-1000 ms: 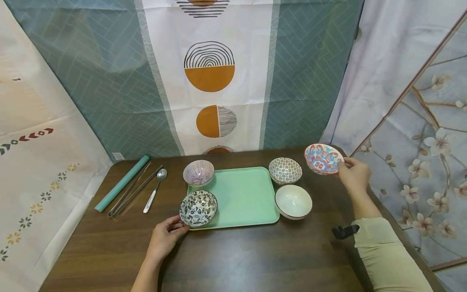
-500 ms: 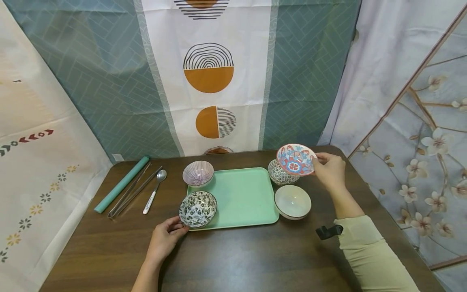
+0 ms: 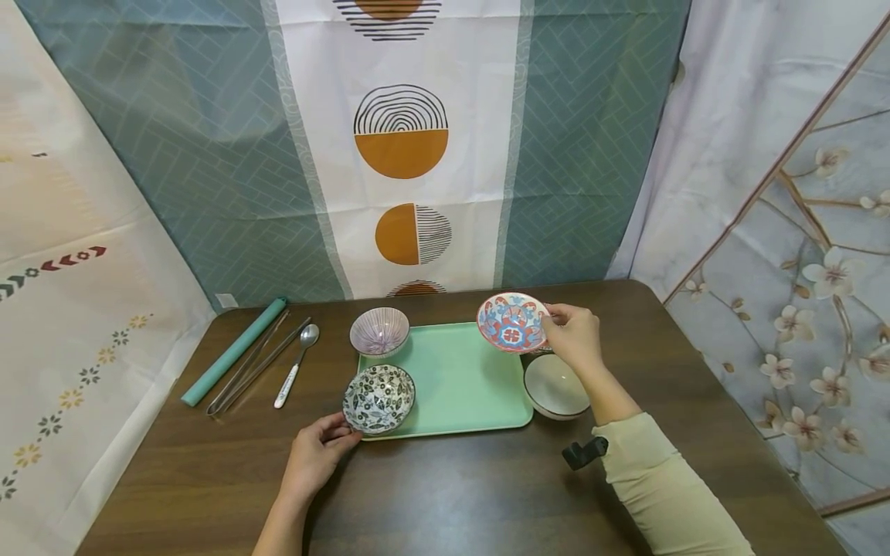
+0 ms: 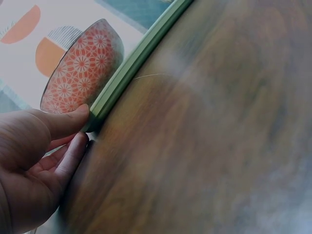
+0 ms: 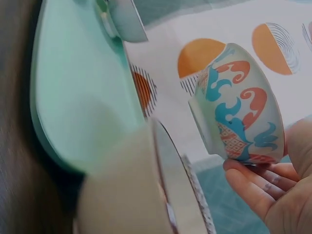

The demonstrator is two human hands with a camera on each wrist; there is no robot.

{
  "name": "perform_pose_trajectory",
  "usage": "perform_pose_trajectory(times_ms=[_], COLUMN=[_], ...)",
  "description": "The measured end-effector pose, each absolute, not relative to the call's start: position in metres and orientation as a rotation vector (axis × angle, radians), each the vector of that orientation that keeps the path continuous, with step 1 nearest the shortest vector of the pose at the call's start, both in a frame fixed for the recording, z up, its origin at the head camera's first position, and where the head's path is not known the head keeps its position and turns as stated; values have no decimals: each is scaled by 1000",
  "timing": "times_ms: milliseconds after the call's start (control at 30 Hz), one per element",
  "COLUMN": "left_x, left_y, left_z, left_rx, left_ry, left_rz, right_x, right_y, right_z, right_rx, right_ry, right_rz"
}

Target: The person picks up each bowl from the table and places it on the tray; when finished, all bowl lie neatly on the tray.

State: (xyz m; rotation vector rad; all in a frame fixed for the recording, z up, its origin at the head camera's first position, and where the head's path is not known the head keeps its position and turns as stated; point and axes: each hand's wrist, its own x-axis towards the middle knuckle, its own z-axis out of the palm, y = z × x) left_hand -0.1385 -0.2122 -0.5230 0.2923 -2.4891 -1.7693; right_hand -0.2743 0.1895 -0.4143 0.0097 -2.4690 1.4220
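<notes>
My right hand [image 3: 575,336] holds a bowl [image 3: 513,323] with a red-and-blue pattern by its right rim, raised over the back right part of the mint-green tray [image 3: 473,390]. The right wrist view shows that bowl's outside [image 5: 243,107], with fingers under its side. At the front left, my left hand [image 3: 316,455] pinches the tray's corner, thumb on top and fingers below, in the left wrist view. Close to that thumb, a bowl [image 3: 378,398] with a black floral inside and a red outside [image 4: 80,73] stands on the tray. Behind it is a purple-striped bowl [image 3: 379,332].
A plain white bowl [image 3: 556,386] stands at the tray's right edge, with a patterned bowl mostly hidden behind my right hand. On the left lie a spoon [image 3: 295,371], metal tongs [image 3: 250,371] and a teal tube [image 3: 236,351]. A patterned curtain [image 3: 584,154] hangs behind the table.
My right hand has carried the red-and-blue bowl leftward from the table's right side, past the patterned bowl, to above the tray. The left hand has stayed at the tray's corner.
</notes>
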Motion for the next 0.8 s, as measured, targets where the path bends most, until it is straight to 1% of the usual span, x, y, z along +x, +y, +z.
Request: perform_pose_trajectory(times_ms=[400,800], left_x=[-140,-140], left_y=[-213,-213], left_z=[-522,-522], left_rx=[284,291], left_ry=[-2498,-2521], left_rz=[-1770,-1748], right_x=[-274,-276], right_y=[139,93], right_z=[-436,-460], right_rx=[79,61], right_ry=[-2522,-2576], right_rz=[1457,1577])
